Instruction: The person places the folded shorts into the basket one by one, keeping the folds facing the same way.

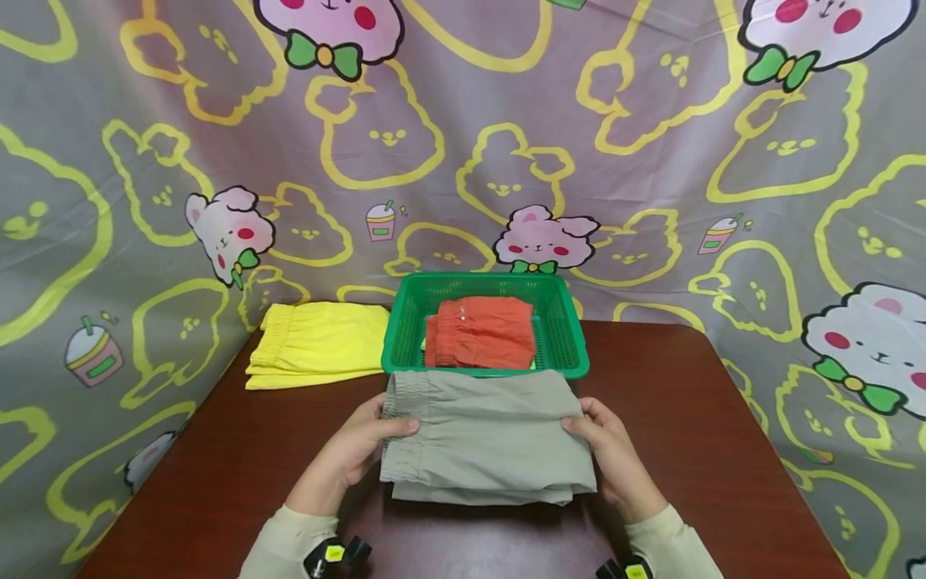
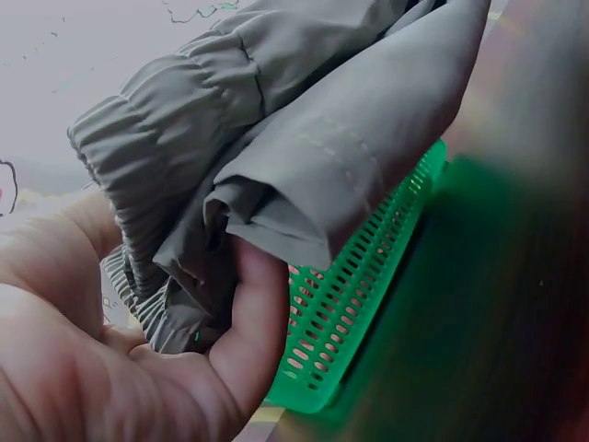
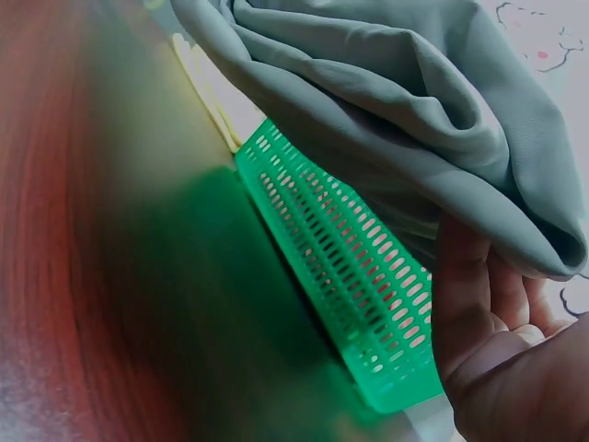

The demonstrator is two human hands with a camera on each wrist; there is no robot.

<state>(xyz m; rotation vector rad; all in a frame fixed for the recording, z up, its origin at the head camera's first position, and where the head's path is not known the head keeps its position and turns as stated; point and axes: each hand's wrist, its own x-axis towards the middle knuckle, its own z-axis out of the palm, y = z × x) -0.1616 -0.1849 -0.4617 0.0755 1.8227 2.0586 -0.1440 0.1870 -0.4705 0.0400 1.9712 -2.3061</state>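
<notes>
Folded grey shorts (image 1: 492, 438) with a gathered waistband are held up in front of the green basket. At the waistband end the left hand (image 1: 362, 441) pinches them, thumb on top; in the left wrist view its fingers (image 2: 258, 313) go under the layered cloth (image 2: 304, 157). On the opposite end the right hand (image 1: 611, 458) grips the fold with its thumb on top. The right wrist view shows the right hand (image 3: 506, 350) below the grey folds (image 3: 386, 120). Folded red-orange shorts (image 1: 485, 331) lie inside the green basket (image 1: 573, 342), over something yellow-green, mostly hidden.
Folded yellow shorts (image 1: 318, 342) lie on the brown table (image 1: 673, 402), left of the basket. Behind the table hangs a grey curtain (image 1: 448, 104) with cartoon prints. The basket's slotted side (image 2: 340, 295) shows beneath the cloth in the left wrist view.
</notes>
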